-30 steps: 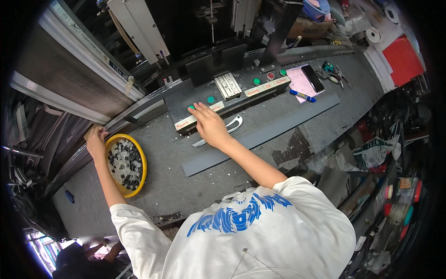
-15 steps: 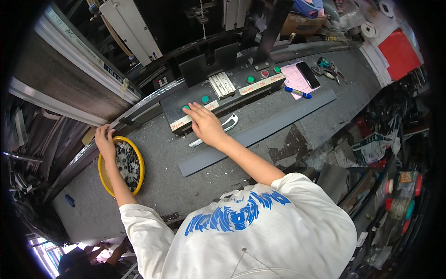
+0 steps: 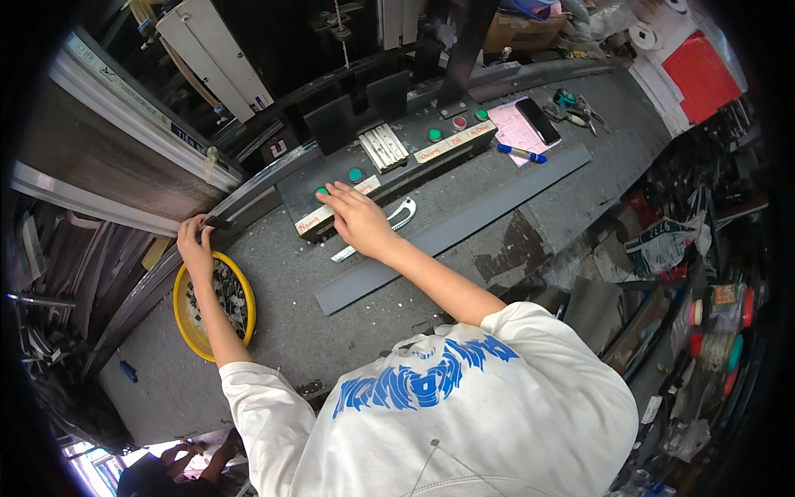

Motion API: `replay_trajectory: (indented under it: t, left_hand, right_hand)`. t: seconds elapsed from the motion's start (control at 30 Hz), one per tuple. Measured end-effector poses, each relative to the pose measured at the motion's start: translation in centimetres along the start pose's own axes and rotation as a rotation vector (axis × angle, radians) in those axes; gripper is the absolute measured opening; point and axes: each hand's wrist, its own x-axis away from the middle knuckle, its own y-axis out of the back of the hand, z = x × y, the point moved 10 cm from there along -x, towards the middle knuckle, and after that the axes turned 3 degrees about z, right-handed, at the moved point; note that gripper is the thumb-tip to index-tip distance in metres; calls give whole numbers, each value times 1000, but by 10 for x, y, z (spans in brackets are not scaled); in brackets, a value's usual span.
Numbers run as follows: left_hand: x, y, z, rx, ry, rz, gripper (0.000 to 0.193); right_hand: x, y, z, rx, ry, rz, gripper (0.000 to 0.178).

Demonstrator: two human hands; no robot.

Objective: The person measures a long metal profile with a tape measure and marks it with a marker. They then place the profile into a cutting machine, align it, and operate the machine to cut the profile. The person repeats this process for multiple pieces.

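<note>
My right hand (image 3: 363, 220) lies on the front of a dark control box (image 3: 290, 199), fingers stretched out, the fingertips at a green push button (image 3: 323, 191). A second green button (image 3: 356, 175) sits just beyond it. Under and beside that hand, a box cutter (image 3: 403, 215) with a pale handle rests on the bench. My left hand (image 3: 195, 248) is at the machine's rail with thumb and fingers curled together by a dark piece (image 3: 217, 223); what they grip is partly hidden. Below the left wrist stands a yellow basket (image 3: 252, 319) of small dark and pale scraps.
A long grey strip (image 3: 455, 232) lies across the bench. Farther right are a blue marker (image 3: 522, 153), a pink paper (image 3: 507, 126), a black phone (image 3: 537, 121) and pliers (image 3: 593, 116). More buttons (image 3: 435, 135) line the box. Another person (image 3: 157, 474) is at lower left.
The whole view has shifted slightly. My right hand stays with its fingertips at the green button, and my left hand remains at the rail by the basket.
</note>
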Motion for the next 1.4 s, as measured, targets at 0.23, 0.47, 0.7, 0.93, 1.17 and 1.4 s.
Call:
replay_trajectory:
  t: [0.23, 0.47, 0.7, 0.93, 1.17, 1.4]
  left_hand:
    - [4, 12, 19, -30, -12, -18, 22]
    - [33, 60, 113, -50, 153, 6, 21]
    - [38, 61, 157, -55, 238, 77, 22]
    - [40, 60, 163, -58, 218, 74, 23]
    - [40, 58, 184, -11, 263, 88, 25]
    - [42, 58, 182, -36, 242, 83, 25]
  right_hand:
    - [1, 1, 0, -11, 0, 4, 47]
    - [3, 3, -2, -24, -14, -12, 47]
    - [3, 5, 1, -4, 9, -32, 47]
    - [3, 4, 0, -3, 7, -25, 47]
    - [3, 5, 0, -6, -2, -22, 47]
    - [3, 8, 2, -12, 0, -52, 45]
